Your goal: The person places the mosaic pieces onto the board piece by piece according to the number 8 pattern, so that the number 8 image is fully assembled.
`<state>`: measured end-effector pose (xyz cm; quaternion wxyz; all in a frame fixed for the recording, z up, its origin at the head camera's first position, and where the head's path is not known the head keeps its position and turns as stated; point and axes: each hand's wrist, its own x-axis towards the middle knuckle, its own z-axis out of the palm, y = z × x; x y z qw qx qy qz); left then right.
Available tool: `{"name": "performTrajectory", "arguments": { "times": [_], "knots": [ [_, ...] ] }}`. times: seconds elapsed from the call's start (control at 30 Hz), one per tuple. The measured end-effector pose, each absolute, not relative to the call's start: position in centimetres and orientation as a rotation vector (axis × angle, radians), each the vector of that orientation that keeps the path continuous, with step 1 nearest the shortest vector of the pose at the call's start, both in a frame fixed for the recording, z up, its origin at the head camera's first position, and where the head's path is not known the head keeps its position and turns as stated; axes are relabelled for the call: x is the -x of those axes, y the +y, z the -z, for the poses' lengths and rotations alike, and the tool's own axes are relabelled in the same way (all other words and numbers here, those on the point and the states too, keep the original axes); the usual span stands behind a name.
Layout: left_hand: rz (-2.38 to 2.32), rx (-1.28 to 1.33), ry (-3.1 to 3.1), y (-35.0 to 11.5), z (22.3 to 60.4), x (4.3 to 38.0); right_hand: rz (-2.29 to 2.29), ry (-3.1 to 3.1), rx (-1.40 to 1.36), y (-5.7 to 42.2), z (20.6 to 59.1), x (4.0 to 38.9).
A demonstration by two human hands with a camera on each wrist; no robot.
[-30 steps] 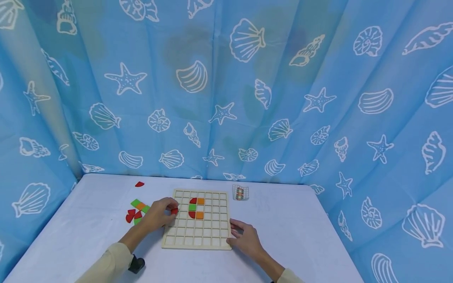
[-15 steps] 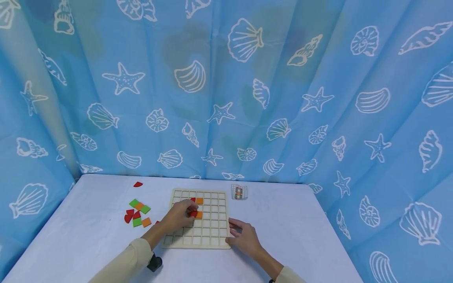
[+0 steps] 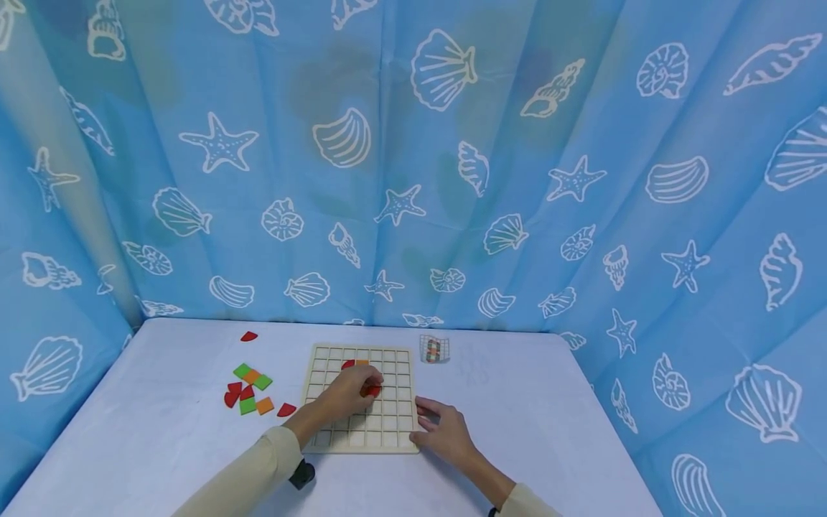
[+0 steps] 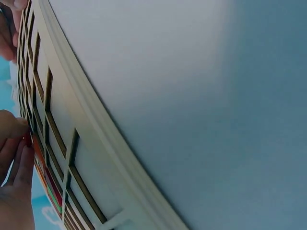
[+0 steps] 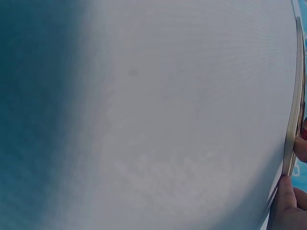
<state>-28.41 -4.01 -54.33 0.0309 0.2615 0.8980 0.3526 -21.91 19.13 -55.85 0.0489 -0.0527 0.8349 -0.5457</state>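
A pale wooden grid board (image 3: 394, 446) lies on the table in the head view. My left hand (image 3: 349, 395) is over its middle and pinches a red tile (image 3: 372, 391) between thumb and fingers, close over the squares. Behind that hand, a red quarter-circle tile (image 3: 349, 364) and an orange square tile (image 3: 362, 362) show in the grid; the hand covers other tiles. In the left wrist view, red, orange and green tiles lie in the grid beside the fingertips (image 4: 21, 124). My right hand (image 3: 444, 434) holds the board's right edge with thumb and fingers.
Several loose tiles lie left of the board, among them a green square (image 3: 248, 406), an orange square (image 3: 265, 406) and a red quarter circle (image 3: 287, 410). Another red tile (image 3: 248, 336) lies farther back. A patterned card (image 3: 434, 350) is beyond the board's right corner. A blue shell-print curtain (image 3: 413, 215) hangs behind.
My left hand has moved right from the board's left edge to its middle, carrying the red tile. My right hand has stayed at the board's right edge.
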Motion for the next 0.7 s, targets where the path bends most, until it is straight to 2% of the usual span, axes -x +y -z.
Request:
{"name": "performTrajectory", "arguments": {
  "times": [0.7],
  "knots": [
    [-1.051, -0.74, 2.755, -3.2, 54.02, 28.81, 1.685, 2.518, 0.166, 19.32, 55.9, 21.86]
  ]
}}
